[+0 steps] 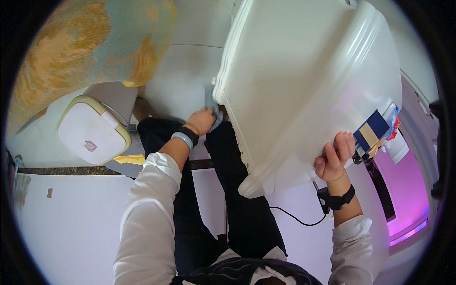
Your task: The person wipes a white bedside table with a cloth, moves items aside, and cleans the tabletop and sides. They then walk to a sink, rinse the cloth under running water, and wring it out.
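My left hand (pixel 202 122) is closed around a grey-blue cloth (pixel 215 119), low beside the side of a white cabinet with moulded edges (pixel 292 78). The cloth is blurred at its upper end. My right hand (pixel 335 156) lies on the cabinet's right part with its fingers loosely curled, holding nothing that I can see. Close to its fingertips are a dark blue box with a beige band (pixel 368 133) and several small items.
A white waste bin with a greenish rim (pixel 93 133) stands at the left, below a yellow and grey-blue bedcover (pixel 107 42). A black cable (pixel 302 223) runs near my right wrist. A pink-lit panel (pixel 402 185) is at the far right.
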Demonstrator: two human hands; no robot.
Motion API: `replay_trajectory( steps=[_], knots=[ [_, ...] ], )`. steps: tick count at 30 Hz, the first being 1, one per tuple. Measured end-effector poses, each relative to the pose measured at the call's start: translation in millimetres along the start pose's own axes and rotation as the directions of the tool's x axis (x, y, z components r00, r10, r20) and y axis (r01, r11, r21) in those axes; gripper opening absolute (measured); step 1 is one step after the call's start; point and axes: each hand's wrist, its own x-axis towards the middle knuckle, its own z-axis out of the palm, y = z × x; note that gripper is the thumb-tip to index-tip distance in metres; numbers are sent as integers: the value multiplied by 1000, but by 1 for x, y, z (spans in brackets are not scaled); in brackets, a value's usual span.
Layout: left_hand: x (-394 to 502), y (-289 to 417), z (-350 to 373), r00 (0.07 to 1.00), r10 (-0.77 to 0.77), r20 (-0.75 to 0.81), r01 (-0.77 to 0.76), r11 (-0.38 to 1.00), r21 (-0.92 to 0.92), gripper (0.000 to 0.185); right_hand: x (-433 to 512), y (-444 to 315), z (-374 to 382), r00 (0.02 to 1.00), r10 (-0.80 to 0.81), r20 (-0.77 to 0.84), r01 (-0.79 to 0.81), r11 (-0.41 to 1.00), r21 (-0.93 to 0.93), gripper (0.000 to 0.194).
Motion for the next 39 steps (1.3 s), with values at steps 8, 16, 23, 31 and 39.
replay_trajectory(
  steps=[8, 16, 23, 31, 39],
  knots=[
    [9, -13, -123, 827, -394, -400, -82, 620, -780, 37, 1, 1, 1, 1000, -8, 17, 8, 1000, -9, 33],
    [119, 40, -251, 732, -167, -661, -446, 616, -649, 34, 2, 0, -5, 999, -3, 53, 3, 1000, 0, 25],
    [158, 56, -255, 655, -141, -742, -278, 868, -411, 32, 2, 2, -2, 1000, -32, 2, 31, 998, 51, 26],
    [109, 45, -139, 689, -219, -690, -164, 881, -443, 25, 0, 1, -3, 999, -20, 36, 19, 999, 34, 25],
    [34, 24, -2, 840, -445, -311, 115, 705, -700, 24, -6, 2, -1, 1000, -16, 21, 15, 1000, 19, 23]
  ],
)
